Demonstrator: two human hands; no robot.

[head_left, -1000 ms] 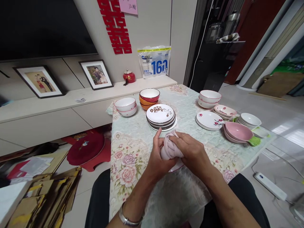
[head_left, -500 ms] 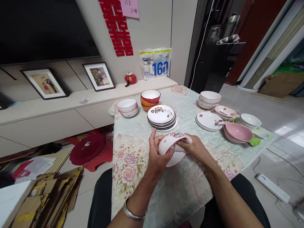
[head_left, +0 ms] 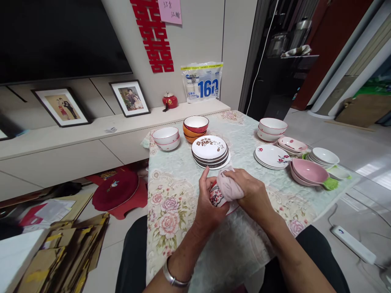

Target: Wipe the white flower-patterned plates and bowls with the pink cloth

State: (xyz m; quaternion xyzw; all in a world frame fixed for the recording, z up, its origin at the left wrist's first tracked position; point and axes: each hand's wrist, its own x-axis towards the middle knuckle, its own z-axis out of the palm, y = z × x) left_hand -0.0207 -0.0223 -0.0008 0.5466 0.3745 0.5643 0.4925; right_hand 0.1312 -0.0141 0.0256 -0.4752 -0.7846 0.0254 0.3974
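My left hand (head_left: 210, 205) is wrapped round a white bowl (head_left: 216, 197) with a red rim and a red-and-black pattern. The bowl is tilted above the near part of the table, largely covered by my fingers. A pale pink cloth (head_left: 230, 188) is bunched in my right hand (head_left: 253, 194) and pressed against the bowl's patterned side. Just beyond my hands stands a stack of plates (head_left: 210, 147) with brown flowers and dark rims.
Behind the plates are orange and red bowls (head_left: 195, 124) and white bowls (head_left: 166, 138). At right are flowered plates (head_left: 272, 156), white bowls (head_left: 271, 126), spotted dishes (head_left: 291, 143), small bowls (head_left: 325, 156) and pink leaf-shaped dishes (head_left: 310, 171). A floral cloth (head_left: 168, 219) covers the table.
The bowl has turned in my hands. My right hand has brought the pale cloth over its outer side, hiding much of the bowl. The view has shifted slightly.
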